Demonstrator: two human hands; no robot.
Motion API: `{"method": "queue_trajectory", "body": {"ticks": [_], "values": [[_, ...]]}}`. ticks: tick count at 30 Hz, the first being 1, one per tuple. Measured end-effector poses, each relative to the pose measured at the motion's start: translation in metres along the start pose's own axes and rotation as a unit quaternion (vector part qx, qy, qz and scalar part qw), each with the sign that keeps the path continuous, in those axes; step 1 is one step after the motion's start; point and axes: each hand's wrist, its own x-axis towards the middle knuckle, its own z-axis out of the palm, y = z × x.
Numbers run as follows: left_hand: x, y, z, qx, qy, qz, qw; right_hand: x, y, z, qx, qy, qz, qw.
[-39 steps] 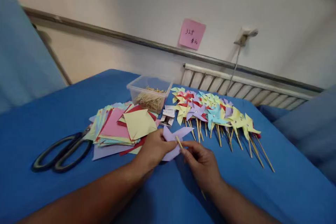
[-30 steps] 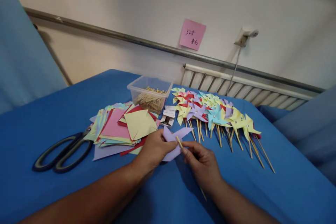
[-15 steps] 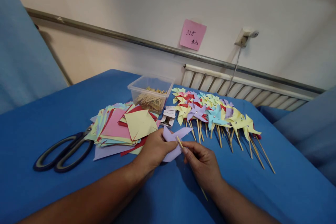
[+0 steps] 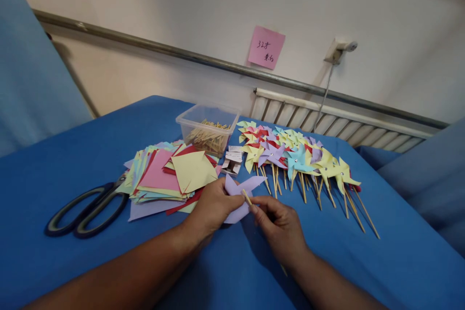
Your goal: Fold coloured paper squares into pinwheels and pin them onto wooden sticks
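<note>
At the far left of the blue-covered counter (image 4: 145, 271) lie black-and-grey-handled scissors (image 4: 112, 189), handles toward the person, blades running up and right under a loose stack of coloured paper squares (image 4: 160, 174) topped by a pale yellow one. Behind the stack stands an open clear plastic box (image 4: 187, 133) holding many thin wooden sticks (image 4: 207, 138). Next comes the left hand (image 4: 214, 208), its thumb pressed on the middle of a lilac paper pinwheel (image 4: 238, 215) (its other fingers are mostly hidden). The pinwheel is between the two hands, one pointed blade aimed up and left, another up and right. A small open white carton (image 4: 232, 157) sits just beyond it. A slim pale wooden stick (image 4: 247, 197) has its upper end at the pinwheel's middle; its long axis slants down and right, toward the person, and its lower end shows past the right hand (image 4: 279, 227), whose thumb and forefinger pinch it just below the upper end. Farther right lie many multicoloured paper pinwheels (image 4: 296, 160), their sticks mostly pointing toward the person, several slanting right.
</note>
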Motion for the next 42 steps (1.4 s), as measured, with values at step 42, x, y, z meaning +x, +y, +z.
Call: {"method": "queue_trajectory", "body": {"ticks": [42], "values": [[-0.002, 0.008, -0.001, 0.015, 0.013, -0.015, 1.000, 0.002, 0.003, -0.002, 0.017, -0.015, 0.017, 1.000]]}}
